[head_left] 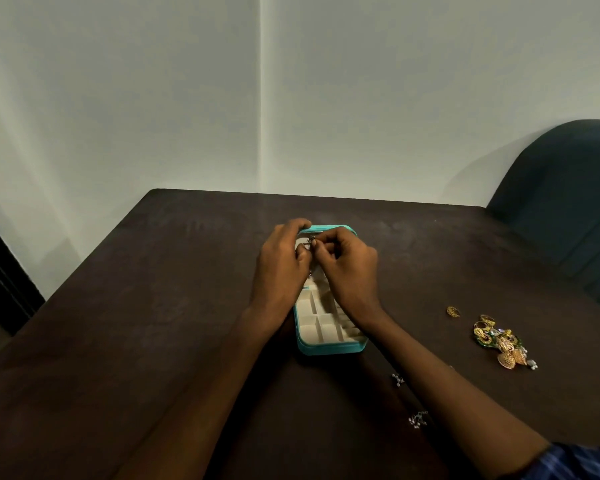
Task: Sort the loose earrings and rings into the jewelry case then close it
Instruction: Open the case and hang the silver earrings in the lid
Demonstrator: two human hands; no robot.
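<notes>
The left hand (pixel 283 258) is hovering over the far half of the open jewelry case (pixel 329 348), fingers curled, its thumb and fingertips helping to pinch a small silver earring (pixel 311 241). The right hand (pixel 347 261) is meeting it from the other side, also pinching that earring, so both hands are grasping the same piece just above the raised lid section. The case is sitting in the middle of the dark table (pixel 153 306), its pale compartments at the near end showing nothing in them.

It looks as though the person is fixing the earring to the lid panel. To do that well, one hand should be steadying the panel while the other guides the post straight in, without bending it; the exact slot is hidden behind the fingers.

Further right, two small silver pieces (pixel 418 419) are lying near the right forearm, and a gold ring (pixel 453 311) is resting just beside a heap of gold jewelry (pixel 503 342), all waiting to be sorted.
</notes>
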